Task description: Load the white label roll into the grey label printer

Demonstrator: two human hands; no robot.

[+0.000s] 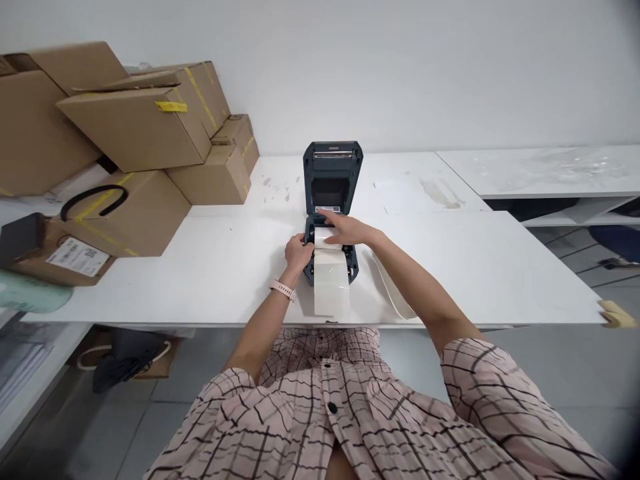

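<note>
A dark label printer (333, 179) stands on the white table with its lid tipped up and back. Inside lies a white label roll (325, 237), and a pale label strip (332, 283) runs from it over the printer's front toward me. My left hand (299, 253) is closed at the left edge of the printer body, its fingertips partly hidden. Reaching in from the right, my right hand (345, 229) has its fingers spread over the roll and seems to touch its top. My palm hides part of the printer's right side.
Cardboard boxes (145, 127) are piled on the left of the white table (450, 267). A loose paper strip (393, 287) curls beside my right forearm at the front edge. A green roll (35, 293) lies at far left; a dark chair (620, 241) is at far right.
</note>
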